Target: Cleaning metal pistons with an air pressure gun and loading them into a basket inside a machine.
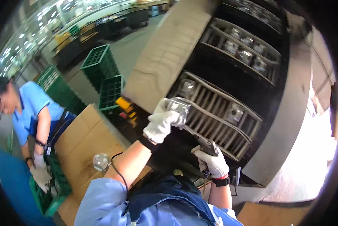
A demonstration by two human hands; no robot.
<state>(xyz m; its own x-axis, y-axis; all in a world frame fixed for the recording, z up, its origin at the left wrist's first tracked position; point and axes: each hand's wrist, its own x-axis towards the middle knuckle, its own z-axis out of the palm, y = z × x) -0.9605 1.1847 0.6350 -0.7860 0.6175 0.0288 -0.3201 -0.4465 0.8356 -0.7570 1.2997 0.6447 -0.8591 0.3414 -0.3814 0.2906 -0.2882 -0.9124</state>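
My left hand (159, 126), in a white knit glove, grips a clear glass piece (181, 108) at the left edge of the wire rack (214, 130). Its fingers wrap round the near side of the glass. My right hand (214, 162), also gloved, is closed on a dark-handled tool with a thin shaft (208, 146). That shaft points up and left, its tip just below the held glass. A thin line hangs under the right hand. On the rack stand two more glass pieces, one (187, 86) at the far left and another (234, 113) at the right.
Higher racks in the metal machine carry several glass pieces (246, 56). A metal panel (169, 49) flanks it on the left. One glass piece (101, 162) rests on the cardboard-covered table (76, 141). At left, a co-worker (44, 113) reaches into a green crate (65, 177). Green crates (110, 92) stand behind.
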